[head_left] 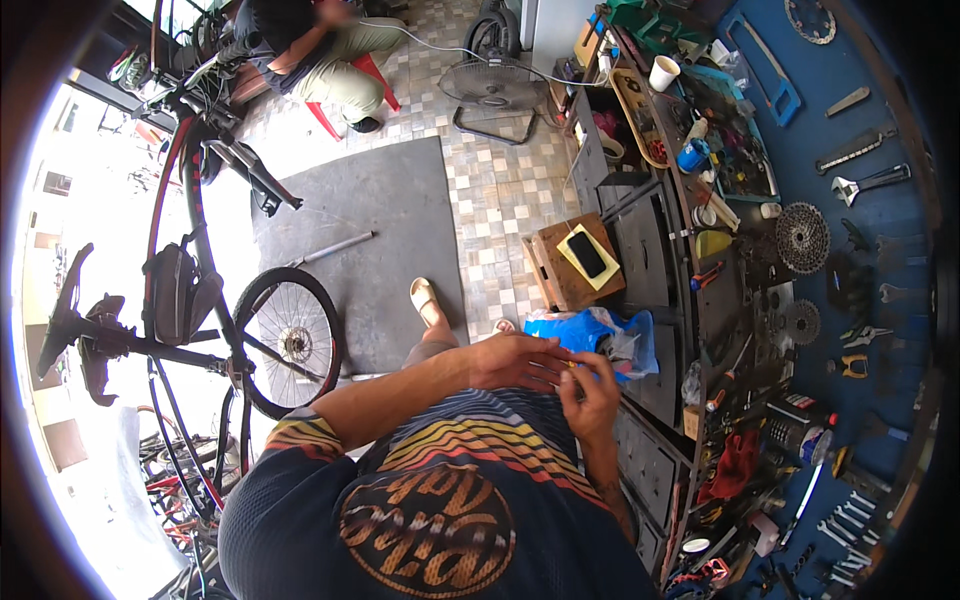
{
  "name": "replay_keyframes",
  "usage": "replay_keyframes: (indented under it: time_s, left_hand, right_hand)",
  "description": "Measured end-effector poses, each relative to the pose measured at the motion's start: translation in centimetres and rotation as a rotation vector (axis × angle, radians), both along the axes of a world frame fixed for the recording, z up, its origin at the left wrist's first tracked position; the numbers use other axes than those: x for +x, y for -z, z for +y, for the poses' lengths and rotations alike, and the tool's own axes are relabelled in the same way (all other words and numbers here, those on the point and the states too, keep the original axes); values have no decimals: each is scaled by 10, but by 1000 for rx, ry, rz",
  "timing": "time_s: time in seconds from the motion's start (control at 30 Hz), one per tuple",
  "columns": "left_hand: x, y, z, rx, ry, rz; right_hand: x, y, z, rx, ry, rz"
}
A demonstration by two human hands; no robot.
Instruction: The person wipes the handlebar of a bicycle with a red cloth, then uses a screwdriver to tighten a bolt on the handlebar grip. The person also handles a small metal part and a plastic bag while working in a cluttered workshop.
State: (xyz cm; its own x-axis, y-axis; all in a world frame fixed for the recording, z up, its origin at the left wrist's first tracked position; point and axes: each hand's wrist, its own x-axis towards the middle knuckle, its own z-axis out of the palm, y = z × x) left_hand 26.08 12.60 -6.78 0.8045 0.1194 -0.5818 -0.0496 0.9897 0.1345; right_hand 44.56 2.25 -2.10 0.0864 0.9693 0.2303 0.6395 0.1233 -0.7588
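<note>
My two hands are close together in front of my waist. The left hand reaches across from the left, back upward, with its fingers stretched toward the right hand. My right hand is bent up, with thumb and forefinger drawn in near the left fingertips. A tiny orange-yellow spot shows between the hands, too small to name. Just beyond them is a blue and white plastic bag, partly hidden by my fingers. Past the bag, a black phone lies on a yellow pad on top of a wooden box.
At my left a bicycle frame is held up, near a wheel and a grey mat. To my right runs a cluttered workbench with drawers, below a blue tool wall. A fan and a seated person are farther off.
</note>
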Motion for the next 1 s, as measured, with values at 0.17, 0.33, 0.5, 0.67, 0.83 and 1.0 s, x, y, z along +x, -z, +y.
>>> replay_keyframes:
  time_s: [0.17, 0.33, 0.5, 0.67, 0.83, 1.0]
  left_hand:
    - [-23, -37, 9, 211, -63, 205]
    - [-68, -91, 30, 114, -142, -95]
    - [-146, -188, 70, 615, -910, 71]
    - [-174, -240, 98, 1140, -1207, 274]
    - [-117, -164, 50, 1527, -113, 795]
    - [-109, -123, 16, 1078, 71, 412]
  right_hand:
    - [-19, 4, 25, 259, -165, 138]
    - [-30, 66, 75, -128, -383, 344]
    - [-49, 115, 66, -544, -301, 570]
    - [-69, 75, 52, -300, -310, 337]
    - [-60, -14, 69, -192, -586, 166]
    - [4, -52, 109, 2, -154, 247]
